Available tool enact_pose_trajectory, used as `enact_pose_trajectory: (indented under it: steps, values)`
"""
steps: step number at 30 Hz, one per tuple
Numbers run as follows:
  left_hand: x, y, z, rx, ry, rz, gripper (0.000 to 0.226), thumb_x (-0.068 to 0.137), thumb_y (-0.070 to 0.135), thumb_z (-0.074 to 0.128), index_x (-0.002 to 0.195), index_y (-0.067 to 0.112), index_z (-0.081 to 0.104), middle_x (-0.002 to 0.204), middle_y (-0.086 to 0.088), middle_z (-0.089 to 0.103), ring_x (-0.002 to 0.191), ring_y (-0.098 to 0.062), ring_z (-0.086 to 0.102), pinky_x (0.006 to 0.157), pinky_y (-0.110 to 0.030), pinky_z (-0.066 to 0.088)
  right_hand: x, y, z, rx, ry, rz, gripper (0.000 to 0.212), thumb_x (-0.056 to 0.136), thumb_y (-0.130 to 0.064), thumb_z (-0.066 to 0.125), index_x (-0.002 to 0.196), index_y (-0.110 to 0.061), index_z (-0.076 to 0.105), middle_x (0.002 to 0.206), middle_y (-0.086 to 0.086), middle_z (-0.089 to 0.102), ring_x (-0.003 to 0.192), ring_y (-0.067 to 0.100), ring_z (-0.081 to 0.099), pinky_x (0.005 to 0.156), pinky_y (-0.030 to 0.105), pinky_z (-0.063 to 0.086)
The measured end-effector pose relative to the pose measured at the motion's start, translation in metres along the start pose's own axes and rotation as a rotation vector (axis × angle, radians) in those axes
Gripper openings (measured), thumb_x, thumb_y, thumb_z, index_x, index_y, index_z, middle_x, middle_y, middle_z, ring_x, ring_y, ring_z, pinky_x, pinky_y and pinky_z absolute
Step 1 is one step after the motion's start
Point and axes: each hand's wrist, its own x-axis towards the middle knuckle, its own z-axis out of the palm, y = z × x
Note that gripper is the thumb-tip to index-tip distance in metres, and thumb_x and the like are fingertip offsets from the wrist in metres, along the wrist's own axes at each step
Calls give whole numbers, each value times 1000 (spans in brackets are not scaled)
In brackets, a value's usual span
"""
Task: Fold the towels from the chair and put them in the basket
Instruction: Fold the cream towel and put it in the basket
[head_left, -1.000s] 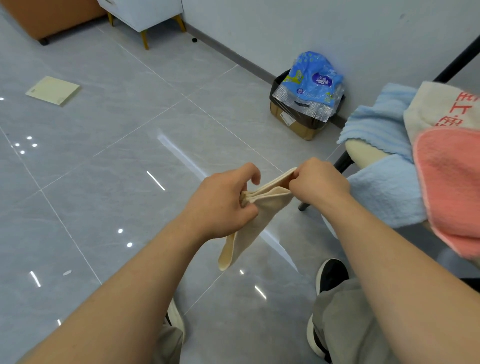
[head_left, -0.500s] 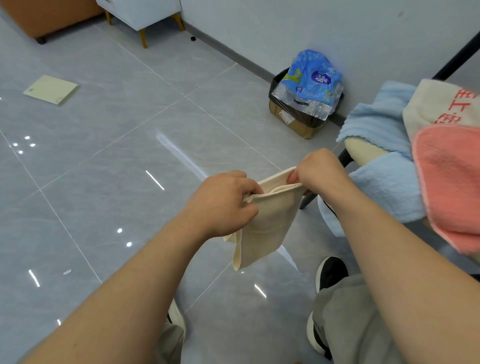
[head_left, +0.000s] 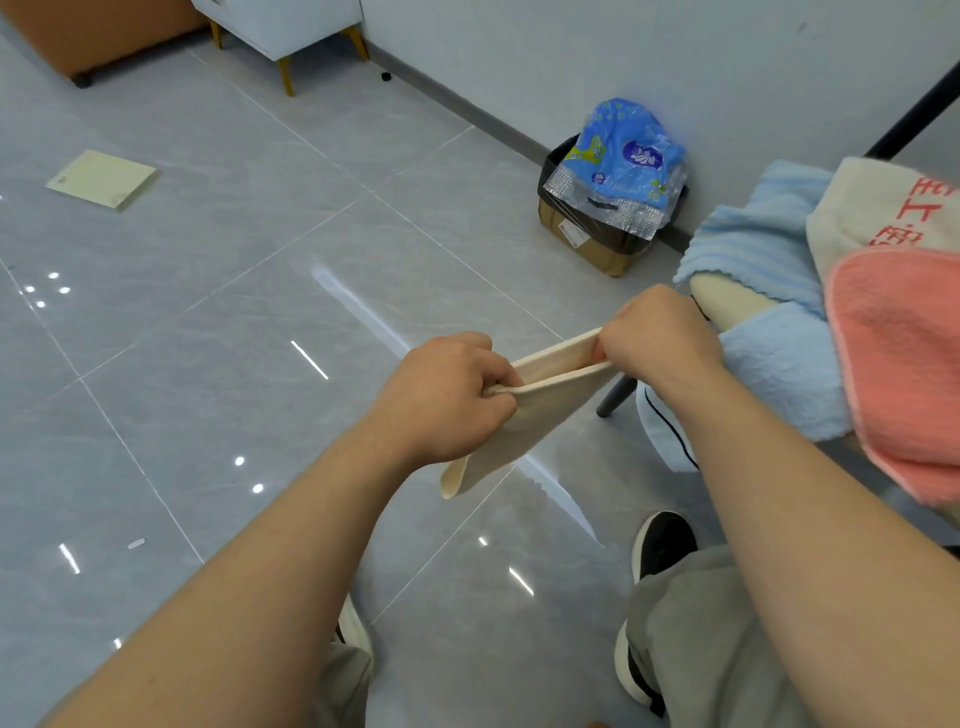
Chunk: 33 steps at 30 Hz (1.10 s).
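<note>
I hold a small cream towel (head_left: 524, 415) doubled over in mid-air above the floor. My left hand (head_left: 447, 397) grips its left top corners and my right hand (head_left: 657, 335) pinches the right top corners, with the top edges stretched between them. The rest of it hangs down below my left hand. To the right, the chair (head_left: 727, 301) carries more towels: a light blue one (head_left: 753, 239), a second blue one (head_left: 784, 364), a pink one (head_left: 904, 364) and a cream one with red characters (head_left: 883, 213). No basket is in view.
A cardboard box lined with a black bag and topped by a blue plastic package (head_left: 618, 176) stands against the wall. A pale yellow sheet (head_left: 101, 179) lies on the grey tiled floor at far left. White cabinet legs (head_left: 285, 67) stand at the back. My shoes (head_left: 660, 545) are below.
My hands have moved apart, pulling the cream towel's top edge taut. The hanging part has swung left under my left hand.
</note>
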Motion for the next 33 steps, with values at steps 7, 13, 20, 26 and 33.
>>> enact_pose_trajectory:
  steps: [7, 13, 20, 26, 33]
  values:
    - [1, -1, -3, -38, 59, -20, 37, 71, 32, 47, 89, 27, 79, 70, 9, 47, 67, -5, 49, 57, -21, 31, 6, -1, 2, 73, 19, -8, 10, 77, -18, 63, 82, -11, 67, 84, 6, 62, 76, 26, 59, 56, 28, 40]
    - [-3, -3, -8, -61, 98, -58, 23, 77, 26, 54, 96, 31, 65, 72, 10, 50, 71, -8, 50, 61, -26, 37, 0, -2, -2, 468, -43, -27, 22, 78, 2, 45, 71, -17, 53, 98, 8, 70, 86, 30, 64, 49, 35, 53]
    - [1, -11, -9, -47, 57, -119, 25, 82, 21, 56, 103, 26, 69, 81, 13, 51, 82, -11, 53, 70, -29, 42, -9, -8, -7, 596, -273, 48, 33, 90, 9, 39, 80, -12, 63, 103, 13, 63, 94, 38, 64, 61, 45, 63]
    - [3, -25, -11, -35, 81, -236, 16, 84, 21, 53, 88, 26, 67, 90, 8, 54, 85, -14, 54, 69, -29, 39, -7, -2, -9, 626, -481, -92, 13, 90, 0, 61, 90, -8, 70, 104, 14, 62, 92, 32, 67, 79, 45, 63]
    - [3, -34, -18, -75, 146, -361, 18, 85, 14, 53, 86, 18, 71, 81, 8, 56, 74, -7, 54, 57, -23, 40, -11, 3, -6, 326, -461, -481, 18, 82, -15, 82, 97, -22, 74, 82, 0, 76, 75, 19, 74, 83, 43, 61]
